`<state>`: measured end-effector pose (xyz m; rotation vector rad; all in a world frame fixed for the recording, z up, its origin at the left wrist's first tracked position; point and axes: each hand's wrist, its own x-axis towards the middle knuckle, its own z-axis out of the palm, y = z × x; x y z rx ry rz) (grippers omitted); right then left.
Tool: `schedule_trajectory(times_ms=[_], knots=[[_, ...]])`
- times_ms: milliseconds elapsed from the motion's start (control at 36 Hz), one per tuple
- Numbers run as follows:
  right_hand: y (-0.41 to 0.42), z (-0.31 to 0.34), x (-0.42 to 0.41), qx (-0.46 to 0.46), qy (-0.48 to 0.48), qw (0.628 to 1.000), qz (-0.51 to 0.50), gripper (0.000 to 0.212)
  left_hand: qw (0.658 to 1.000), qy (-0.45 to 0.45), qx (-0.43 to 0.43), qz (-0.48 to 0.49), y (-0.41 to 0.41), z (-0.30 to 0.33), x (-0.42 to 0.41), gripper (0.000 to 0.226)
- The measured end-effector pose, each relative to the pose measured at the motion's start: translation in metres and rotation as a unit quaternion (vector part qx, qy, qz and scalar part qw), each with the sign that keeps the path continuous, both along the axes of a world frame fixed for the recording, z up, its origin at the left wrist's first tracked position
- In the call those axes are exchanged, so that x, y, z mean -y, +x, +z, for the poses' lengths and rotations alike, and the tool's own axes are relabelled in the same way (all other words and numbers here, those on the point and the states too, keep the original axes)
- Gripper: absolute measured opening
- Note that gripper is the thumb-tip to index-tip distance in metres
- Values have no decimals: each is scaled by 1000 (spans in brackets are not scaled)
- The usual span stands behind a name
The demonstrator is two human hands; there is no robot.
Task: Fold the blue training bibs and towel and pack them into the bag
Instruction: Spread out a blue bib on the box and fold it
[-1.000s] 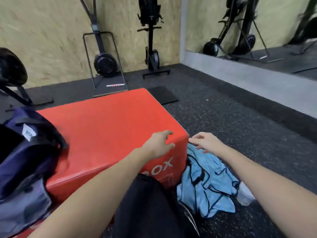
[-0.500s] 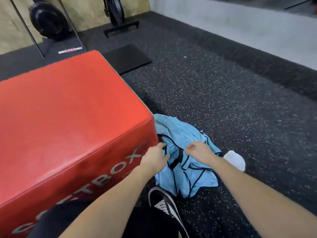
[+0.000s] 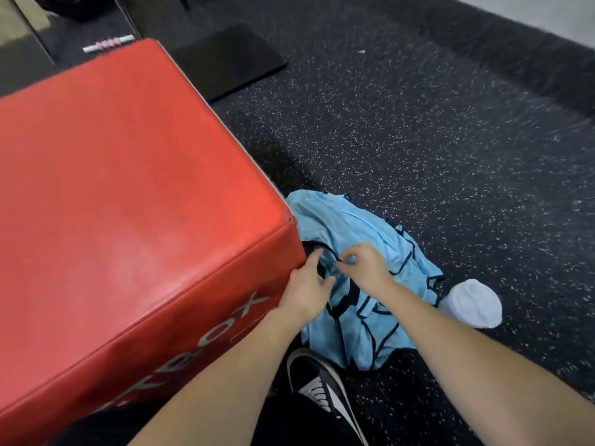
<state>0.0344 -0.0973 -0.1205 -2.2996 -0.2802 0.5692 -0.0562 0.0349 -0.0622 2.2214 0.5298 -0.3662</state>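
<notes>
A crumpled heap of light blue training bibs (image 3: 370, 252) with black trim lies on the speckled floor against the near right corner of the red box (image 3: 128, 204). A rolled white towel (image 3: 471, 302) rests on the floor at the heap's right edge. My left hand (image 3: 307, 284) reaches into the heap's left side, fingers extended onto the black trim beside the box corner. My right hand (image 3: 363, 265) is on top of the heap with curled fingers pinching the fabric. The bag is out of view.
The big red padded box fills the left half of the view. My black and white shoe (image 3: 322, 384) stands just below the heap. A black floor mat (image 3: 225, 59) and a small pink-and-white roller (image 3: 108, 45) lie beyond the box.
Both hands have dropped from the box's corner down onto the bib heap. My view has tilted downward and the bag on the left has left the frame.
</notes>
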Motion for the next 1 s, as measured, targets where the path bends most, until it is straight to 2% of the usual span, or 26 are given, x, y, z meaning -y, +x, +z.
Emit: schedule_trajectory(times_ms=[139, 250, 361, 583, 639, 694, 722, 778, 1000], knots=[[3, 33, 14, -16, 42, 998, -33, 9, 999, -24, 18, 26, 2, 16, 7, 62], [5, 89, 34, 29, 60, 997, -28, 7, 998, -20, 54, 29, 4, 39, 18, 62], [4, 161, 50, 80, 61, 995, 10, 13, 991, -23, 126, 31, 3, 81, 32, 61], [-9, 304, 59, 203, 98, 973, 40, 9, 958, 14, 283, 33, 7, 199, 37, 57], [-15, 340, 57, 228, 95, 967, 59, 9, 955, 23, 294, 11, 11, 234, 33, 52], [-22, 377, 55, 257, 90, 959, 75, 10, 955, 67, 288, -20, 13, 268, 28, 23], [-26, 395, 55, 276, 89, 954, 78, 11, 956, 83, 281, -29, 13, 286, 25, 20], [-34, 430, 54, 308, 96, 943, 80, 12, 961, 91, 262, -23, 10, 316, 19, 34], [-66, 541, 52, 383, 101, 914, 92, 9, 936, 100, 337, 3, -30, 429, -26, 10]])
